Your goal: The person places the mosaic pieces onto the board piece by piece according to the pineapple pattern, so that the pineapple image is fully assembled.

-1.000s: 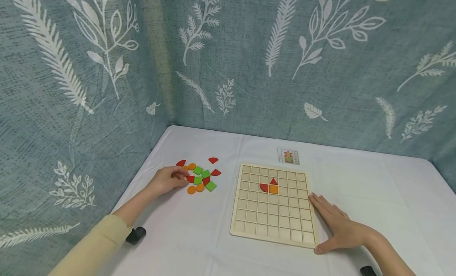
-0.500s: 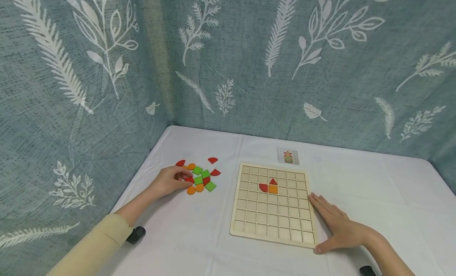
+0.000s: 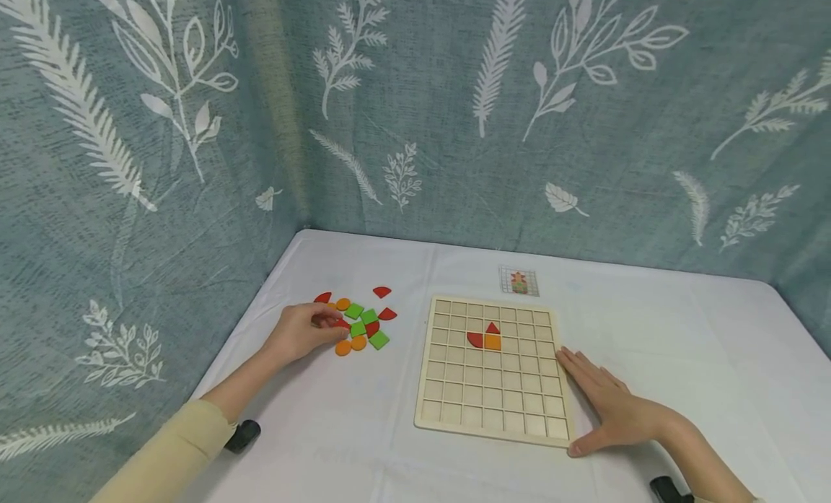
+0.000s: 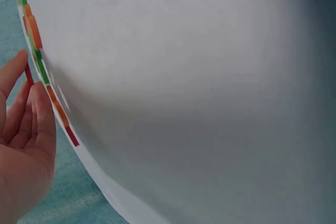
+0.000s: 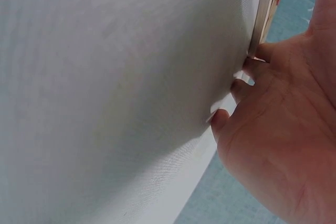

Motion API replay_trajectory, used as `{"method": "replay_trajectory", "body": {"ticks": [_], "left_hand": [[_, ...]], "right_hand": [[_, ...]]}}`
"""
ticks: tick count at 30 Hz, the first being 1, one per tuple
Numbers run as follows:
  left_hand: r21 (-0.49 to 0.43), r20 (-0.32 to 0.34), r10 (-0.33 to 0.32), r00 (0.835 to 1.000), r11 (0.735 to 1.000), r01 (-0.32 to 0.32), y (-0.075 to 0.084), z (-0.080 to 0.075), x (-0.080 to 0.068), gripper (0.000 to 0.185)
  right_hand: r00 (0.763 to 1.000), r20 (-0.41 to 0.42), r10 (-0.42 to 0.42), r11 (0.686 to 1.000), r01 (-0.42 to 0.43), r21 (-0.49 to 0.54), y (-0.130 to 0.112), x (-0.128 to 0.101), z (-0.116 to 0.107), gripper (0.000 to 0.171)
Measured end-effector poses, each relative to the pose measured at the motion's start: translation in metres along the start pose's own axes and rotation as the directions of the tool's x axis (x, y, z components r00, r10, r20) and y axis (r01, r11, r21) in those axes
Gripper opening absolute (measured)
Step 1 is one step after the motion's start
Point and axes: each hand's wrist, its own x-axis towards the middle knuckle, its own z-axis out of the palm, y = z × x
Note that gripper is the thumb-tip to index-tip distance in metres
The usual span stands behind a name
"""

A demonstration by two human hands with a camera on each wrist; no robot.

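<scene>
My left hand (image 3: 300,333) pinches a red piece (image 4: 29,74) between thumb and fingers, held just above the pile at the left of the table; in the head view the fingers partly cover it. Around it lie green squares (image 3: 379,340), orange discs (image 3: 343,348) and red quarter-circle pieces (image 3: 387,314). A wooden grid board (image 3: 462,415) lies in the middle, with a red triangle (image 3: 493,328), an orange square (image 3: 493,342) and a red quarter circle (image 3: 475,340) set in its cells. My right hand (image 3: 613,409) rests with straight fingers along the board's right edge.
Behind the board lies a small pattern card (image 3: 519,281) with a gridded picture. A white cloth (image 3: 682,330) covers the table, and a patterned blue-green curtain (image 3: 441,113) rises at its back and left.
The left hand has moved slightly right and its thumb and fingers have closed on a red piece. The right hand stays at the board's edge. The head view has shifted a little.
</scene>
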Motion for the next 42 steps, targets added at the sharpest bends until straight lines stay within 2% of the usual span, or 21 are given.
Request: {"method": "replay_trajectory", "body": {"ticks": [4,8,16,23,27,31,35,42], "left_hand": [[-0.051,-0.017,-0.030,0.999,0.998,0.029,0.015,0.007,-0.002,0.030],[-0.087,-0.041,0.008,0.999,0.996,-0.011,0.038,0.023,0.000,0.026],[-0.187,-0.014,0.023,1.000,0.982,-0.025,0.084,0.070,0.016,0.023],[-0.229,0.016,0.127,0.992,0.966,-0.120,0.116,0.110,0.029,0.022],[-0.212,0.052,0.185,0.981,0.962,-0.171,0.133,0.131,0.037,0.021],[-0.190,0.081,0.218,0.973,0.961,-0.199,0.145,0.149,0.043,0.021],[-0.162,0.121,0.212,0.970,0.968,-0.191,0.155,0.160,0.048,0.021],[-0.095,0.217,0.173,0.961,0.983,-0.156,0.168,0.170,0.051,0.023]], "right_hand": [[1.000,-0.001,-0.004,1.000,0.004,-0.003,0.000,-0.001,0.000,0.131],[1.000,0.007,-0.001,1.000,0.001,-0.008,-0.001,0.000,0.000,0.130],[1.000,0.014,0.007,1.000,-0.008,0.008,-0.001,0.000,-0.002,0.130],[1.000,0.008,-0.017,1.000,0.017,0.009,0.001,0.002,-0.002,0.130],[1.000,0.023,0.004,1.000,-0.004,0.005,0.001,0.001,-0.003,0.131],[1.000,0.029,0.012,1.000,-0.012,-0.002,0.000,0.001,-0.003,0.132],[1.000,0.026,0.015,1.000,-0.014,-0.012,0.000,0.001,-0.003,0.132],[0.999,0.031,0.009,1.000,-0.009,-0.008,0.002,0.000,-0.003,0.131]]}}
